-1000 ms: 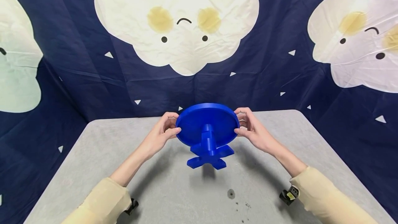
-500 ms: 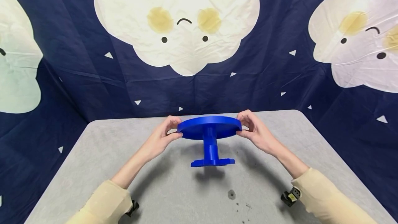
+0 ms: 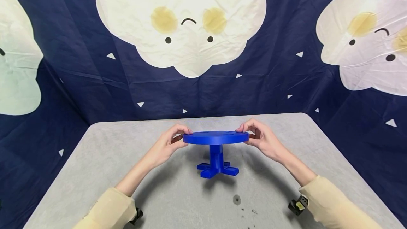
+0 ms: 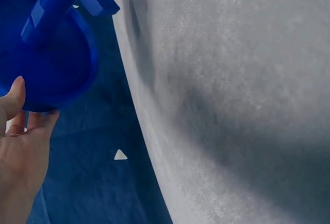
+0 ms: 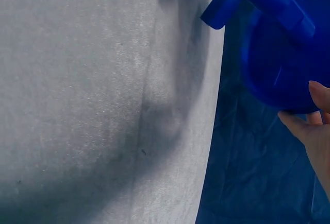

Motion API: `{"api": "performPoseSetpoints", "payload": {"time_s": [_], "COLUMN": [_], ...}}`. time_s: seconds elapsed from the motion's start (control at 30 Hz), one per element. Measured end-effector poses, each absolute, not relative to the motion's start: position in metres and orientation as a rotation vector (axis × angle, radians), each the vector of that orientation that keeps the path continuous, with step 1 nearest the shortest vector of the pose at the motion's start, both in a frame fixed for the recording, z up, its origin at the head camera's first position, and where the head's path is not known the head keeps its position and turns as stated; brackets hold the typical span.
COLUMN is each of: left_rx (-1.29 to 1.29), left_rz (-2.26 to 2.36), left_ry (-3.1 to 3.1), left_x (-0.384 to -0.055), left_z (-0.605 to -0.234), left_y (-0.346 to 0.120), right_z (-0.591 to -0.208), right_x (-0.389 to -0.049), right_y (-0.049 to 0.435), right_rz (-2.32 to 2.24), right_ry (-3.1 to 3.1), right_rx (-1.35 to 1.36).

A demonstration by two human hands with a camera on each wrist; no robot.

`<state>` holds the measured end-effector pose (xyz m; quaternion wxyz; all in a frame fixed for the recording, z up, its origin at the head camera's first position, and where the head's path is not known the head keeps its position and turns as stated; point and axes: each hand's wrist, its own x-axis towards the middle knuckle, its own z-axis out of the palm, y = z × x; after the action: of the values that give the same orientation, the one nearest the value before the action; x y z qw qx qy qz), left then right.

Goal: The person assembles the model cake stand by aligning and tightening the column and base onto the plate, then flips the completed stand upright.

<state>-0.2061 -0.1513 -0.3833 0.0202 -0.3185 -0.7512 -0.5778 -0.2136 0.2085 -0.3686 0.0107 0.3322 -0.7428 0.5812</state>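
A blue round-topped pedestal stand (image 3: 216,138), like a small toy table, is held upright over the grey table. Its central post ends below in a cross-shaped foot (image 3: 217,170), with a shadow on the tabletop beneath. My left hand (image 3: 170,142) pinches the left rim of the round top, thumb below and fingers above. On the opposite rim my right hand (image 3: 264,139) pinches in the same way. From beneath, the left wrist view shows the hollow underside (image 4: 62,64) of the top with my left thumb against it. The right wrist view shows the right thumb at the rim (image 5: 273,103).
The grey table (image 3: 171,197) has a dark round stain (image 3: 236,199) and small specks near its front. A navy cloth (image 3: 159,91) with white clouds hangs behind and at both sides. Small black devices (image 3: 298,205) sit at both cuffs.
Both hands have tilted the stand so that its top surface, first seen from below, now lies nearly level, slightly showing its upper face. The round top has come lower and toward me.
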Motion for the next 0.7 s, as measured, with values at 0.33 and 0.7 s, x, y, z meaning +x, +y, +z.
{"api": "performPoseSetpoints", "payload": {"time_s": [0.33,0.7], "left_rx": [-1.038,-1.062], "left_rz": [-1.742,-1.738], "left_ry": [-2.256,-2.209], "left_x": [-0.204,-0.202], "left_z": [-0.390,-0.395], "left_y": [-0.150,-0.149], "right_z": [-0.376,-0.382], "right_x": [-0.215,-0.215], "right_y": [0.206,0.205], "right_rz": [1.865,1.834], "right_ry": [-2.231,-2.200], "right_rx": [1.072,1.110]}}
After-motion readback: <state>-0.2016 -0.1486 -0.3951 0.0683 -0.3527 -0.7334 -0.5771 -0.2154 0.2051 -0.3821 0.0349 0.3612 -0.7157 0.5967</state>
